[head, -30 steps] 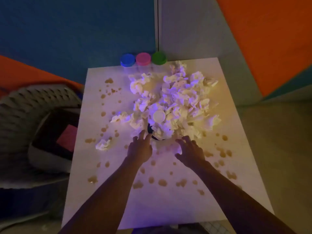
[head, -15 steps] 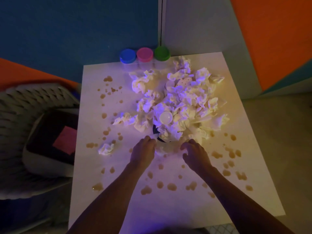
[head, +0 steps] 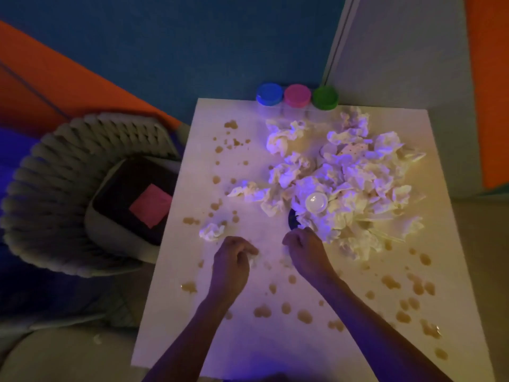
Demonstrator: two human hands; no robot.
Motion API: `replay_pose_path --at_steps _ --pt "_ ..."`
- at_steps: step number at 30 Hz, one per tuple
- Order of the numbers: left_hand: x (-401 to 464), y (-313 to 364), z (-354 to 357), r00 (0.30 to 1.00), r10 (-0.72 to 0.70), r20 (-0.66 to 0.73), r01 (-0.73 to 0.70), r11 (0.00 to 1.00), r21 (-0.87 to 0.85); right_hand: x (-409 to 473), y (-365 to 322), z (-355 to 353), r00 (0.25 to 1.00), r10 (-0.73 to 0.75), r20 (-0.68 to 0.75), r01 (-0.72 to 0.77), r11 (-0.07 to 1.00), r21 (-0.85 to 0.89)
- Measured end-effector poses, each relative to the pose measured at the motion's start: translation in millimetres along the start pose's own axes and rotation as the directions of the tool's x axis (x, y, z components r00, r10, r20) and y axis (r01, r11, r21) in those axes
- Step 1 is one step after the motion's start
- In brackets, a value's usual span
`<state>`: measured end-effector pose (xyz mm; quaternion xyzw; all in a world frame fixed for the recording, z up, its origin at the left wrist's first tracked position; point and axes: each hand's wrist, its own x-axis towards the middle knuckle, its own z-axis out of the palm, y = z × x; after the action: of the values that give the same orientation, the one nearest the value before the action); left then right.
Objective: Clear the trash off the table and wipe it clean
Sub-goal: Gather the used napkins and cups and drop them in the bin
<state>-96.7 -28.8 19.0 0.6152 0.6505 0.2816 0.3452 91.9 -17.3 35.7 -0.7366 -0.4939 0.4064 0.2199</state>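
Observation:
A heap of crumpled white tissues point(head: 355, 186) covers the far right part of the white table point(head: 275, 343). A small round white lid point(head: 316, 202) lies on the heap, and a dark object point(head: 292, 218) peeks out at its near edge. One stray tissue ball point(head: 211, 231) lies left of the heap. Brown spill spots point(head: 304, 317) dot the tabletop. My right hand point(head: 305, 250) has its fingers curled on the heap's near edge, pinching tissue. My left hand point(head: 232, 261) rests on the table with curled fingers around a pale tissue scrap.
Three jars with blue point(head: 269, 94), pink point(head: 297, 95) and green point(head: 325, 97) lids stand at the table's far edge against the wall. Left of the table stands a woven chair point(head: 55, 188) holding a dark bin point(head: 124, 199) with a pink cloth point(head: 151, 205) inside.
Both hands have drawn back slightly from the heap and their fingers have curled. The view has shifted, so the table sits further right in the frame.

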Motion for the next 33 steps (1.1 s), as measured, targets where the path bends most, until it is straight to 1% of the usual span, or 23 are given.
replay_pose_path --at_steps 2,4,7,10,12,14,17,20,23,26,30,33 --pt "-4.8 -4.3 -14.9 0.993 -0.108 -0.040 0.106 0.993 -0.043 10.3 -12.6 8.6 1.000 -0.011 -0.008 0.010 0.999 -0.032" --pt "-8.0 -6.6 -28.0 0.972 -0.219 -0.078 0.211 0.972 -0.102 22.5 -24.3 16.3 0.998 -0.067 -0.014 0.065 0.995 -0.078" --pt "-11.4 -16.7 -45.8 0.940 -0.321 -0.113 0.296 0.936 -0.192 44.1 -41.3 28.4 0.987 -0.162 -0.002 0.161 0.977 -0.138" --pt "-11.1 -31.0 -56.4 0.920 -0.372 -0.121 0.360 0.926 -0.111 67.0 -46.5 35.9 0.989 -0.148 -0.006 0.143 0.965 -0.220" --pt "-8.8 -40.9 -62.3 0.906 -0.394 -0.152 0.394 0.918 -0.035 80.8 -47.6 44.0 0.990 -0.137 0.038 0.142 0.945 -0.294" --pt "-3.6 -49.9 -65.9 0.889 -0.427 -0.164 0.433 0.901 0.000 91.7 -48.9 51.0 0.988 -0.136 0.077 0.156 0.904 -0.399" --pt "7.4 -58.9 -70.3 0.873 -0.469 -0.132 0.478 0.877 0.045 103.2 -50.1 57.5 0.983 -0.151 0.105 0.184 0.832 -0.523" --pt "22.8 -62.4 -71.4 0.892 -0.442 -0.091 0.449 0.890 0.080 113.9 -52.6 62.7 0.977 -0.172 0.127 0.214 0.795 -0.567" --pt "39.1 -61.5 -69.2 0.923 -0.381 -0.063 0.385 0.918 0.094 122.3 -56.9 69.0 0.975 -0.141 0.169 0.217 0.751 -0.624" --pt "52.1 -61.1 -63.7 0.932 -0.363 0.017 0.356 0.921 0.156 125.3 -62.1 73.8 0.972 -0.143 0.188 0.232 0.727 -0.647" --pt "67.4 -66.6 -54.4 0.935 -0.339 0.106 0.287 0.896 0.339 125.1 -67.3 73.8 0.967 -0.184 0.174 0.254 0.702 -0.665" --pt "72.5 -73.0 -51.8 0.934 -0.333 0.132 0.243 0.859 0.450 123.6 -70.9 69.9 0.973 -0.181 0.141 0.230 0.752 -0.618"
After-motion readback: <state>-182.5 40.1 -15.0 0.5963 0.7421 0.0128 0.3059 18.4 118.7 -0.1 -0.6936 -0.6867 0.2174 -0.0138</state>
